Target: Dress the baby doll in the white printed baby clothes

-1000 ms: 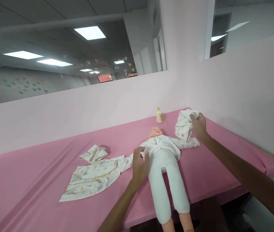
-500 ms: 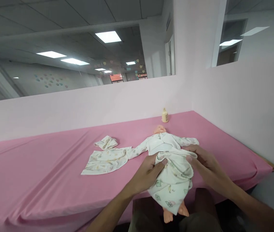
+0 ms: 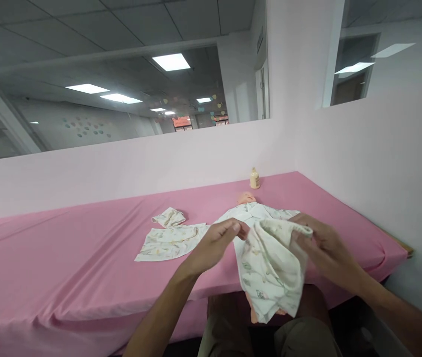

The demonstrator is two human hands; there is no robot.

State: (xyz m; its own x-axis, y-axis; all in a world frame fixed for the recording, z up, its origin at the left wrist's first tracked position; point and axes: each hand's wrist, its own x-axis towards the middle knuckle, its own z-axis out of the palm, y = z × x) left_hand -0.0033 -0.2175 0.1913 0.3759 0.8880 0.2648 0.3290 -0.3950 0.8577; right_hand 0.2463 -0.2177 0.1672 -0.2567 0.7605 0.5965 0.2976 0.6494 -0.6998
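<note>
A white printed baby garment (image 3: 270, 277) hangs in loose folds over the doll's lower body, its top opening lifted. My right hand (image 3: 318, 245) is closed on the right side of its rim. Curled fingers of my left hand (image 3: 221, 240) pinch at the upper left edge; the exact grip is partly hidden. The baby doll (image 3: 247, 198) lies on its back, head toward the wall, in a white printed top (image 3: 251, 210). One foot (image 3: 253, 315) shows below the garment, past the table's front edge, above my knees.
A pink sheet (image 3: 95, 263) covers the table. Left of the doll lie a flat printed cloth (image 3: 169, 243) and a small crumpled printed cloth (image 3: 169, 217). A cream bottle (image 3: 254, 178) stands near the wall (image 3: 196, 158), which has a window above.
Both hands have raised the garment's upper rim, so its opening now gapes wider. My left hand has moved slightly up and left, its thumb no longer lying over the cloth.
</note>
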